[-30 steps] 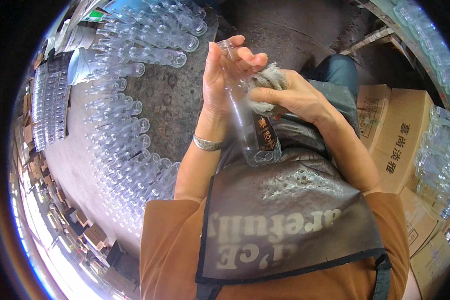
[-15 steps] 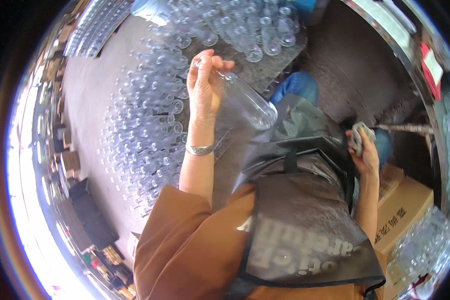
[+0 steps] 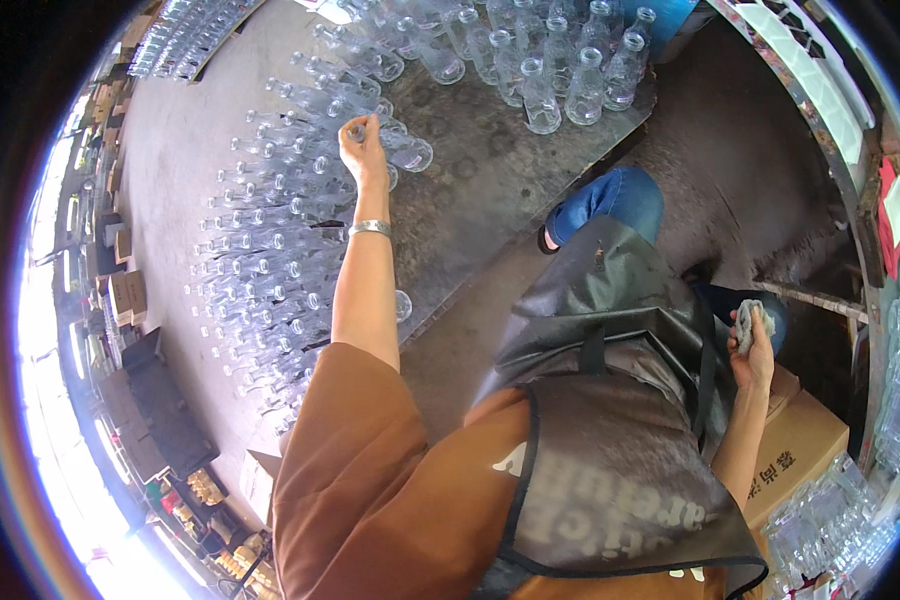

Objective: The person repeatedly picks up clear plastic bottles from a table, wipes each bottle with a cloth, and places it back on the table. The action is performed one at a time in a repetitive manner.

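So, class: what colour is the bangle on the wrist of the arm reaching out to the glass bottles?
Silver: the bangle is a plain metal band, seen best in the head view.

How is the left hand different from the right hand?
The left hand reaches far out over the bottles on the table and grips a clear bottle by its neck; the right hand stays close to the apron and clutches a grey rag. The left wrist wears a bracelet; the right wrist is bare. Both are holding something.
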Demonstrator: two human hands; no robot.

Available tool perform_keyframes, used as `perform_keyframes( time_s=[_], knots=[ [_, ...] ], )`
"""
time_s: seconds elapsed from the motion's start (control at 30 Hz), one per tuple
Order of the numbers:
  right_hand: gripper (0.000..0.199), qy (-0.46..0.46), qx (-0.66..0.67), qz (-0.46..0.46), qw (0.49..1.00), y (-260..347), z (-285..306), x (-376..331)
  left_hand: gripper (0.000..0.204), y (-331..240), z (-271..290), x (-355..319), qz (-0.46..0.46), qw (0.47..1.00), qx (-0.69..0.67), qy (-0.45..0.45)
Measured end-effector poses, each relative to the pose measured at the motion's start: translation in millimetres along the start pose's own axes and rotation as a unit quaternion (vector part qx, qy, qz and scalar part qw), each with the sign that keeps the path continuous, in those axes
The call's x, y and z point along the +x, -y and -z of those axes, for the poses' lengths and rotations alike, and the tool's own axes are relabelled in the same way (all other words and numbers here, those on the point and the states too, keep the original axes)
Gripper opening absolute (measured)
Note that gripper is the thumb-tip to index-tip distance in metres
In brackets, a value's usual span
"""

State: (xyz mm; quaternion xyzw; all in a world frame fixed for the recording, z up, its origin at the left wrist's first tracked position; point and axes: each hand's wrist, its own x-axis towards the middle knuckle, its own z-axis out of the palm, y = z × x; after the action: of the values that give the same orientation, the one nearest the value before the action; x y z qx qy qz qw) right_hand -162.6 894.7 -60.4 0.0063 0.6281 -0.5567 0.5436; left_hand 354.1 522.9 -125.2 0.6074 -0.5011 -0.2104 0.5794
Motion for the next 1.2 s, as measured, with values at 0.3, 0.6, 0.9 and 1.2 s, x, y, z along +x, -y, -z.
perform_keyframes(
  time_s=[0.3, 0.6, 0.9, 1.2],
  knots=[
    [0.021, -0.001, -0.024, -0.017, 1.0, -1.5, -15.7, 7.0, 0.02, 9.1, -1.8, 5.5, 0.019, 0.999, -0.006, -0.039],
    [0.023, 0.02, -0.014, -0.011, 1.0, -4.9, -11.1, 9.5, 0.024, 10.9, -18.1, 3.3, 0.063, 0.992, -0.002, -0.109],
    [0.023, -0.015, 0.014, -0.025, 0.999, -10.1, 11.8, 9.9, 0.051, -98.0, -54.3, -56.8, -0.191, 0.979, 0.06, -0.026],
    [0.024, -0.001, 0.024, 0.019, 1.0, -8.9, 27.4, -10.0, 0.046, -92.2, -207.2, -100.8, -0.018, 0.994, 0.067, 0.081]
  ],
)
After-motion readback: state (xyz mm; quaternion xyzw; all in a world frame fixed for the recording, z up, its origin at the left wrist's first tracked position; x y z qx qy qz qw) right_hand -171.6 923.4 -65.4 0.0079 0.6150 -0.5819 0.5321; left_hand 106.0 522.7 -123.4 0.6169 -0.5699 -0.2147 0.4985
